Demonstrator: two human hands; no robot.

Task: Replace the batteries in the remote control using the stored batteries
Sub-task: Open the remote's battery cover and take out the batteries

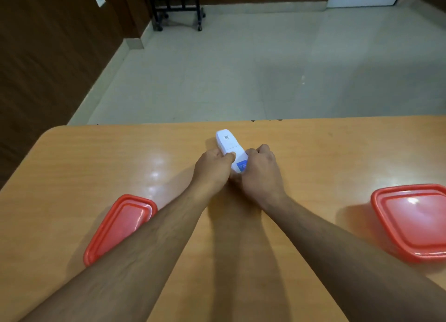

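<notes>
gripping remote (231, 150), both hands, mid-table (337, 152)

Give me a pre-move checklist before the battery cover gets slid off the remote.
1. Remote back side up: ok, labels face up.
2. Left hand holds the remote, thumb on its back: ok.
3. Right hand grips the near end: ok.
4. Battery cover off: not ok, appears closed.
5. Spare batteries at hand: cannot tell; left container and right container are lidded.
6. Remote resting on table: cannot tell.
</notes>
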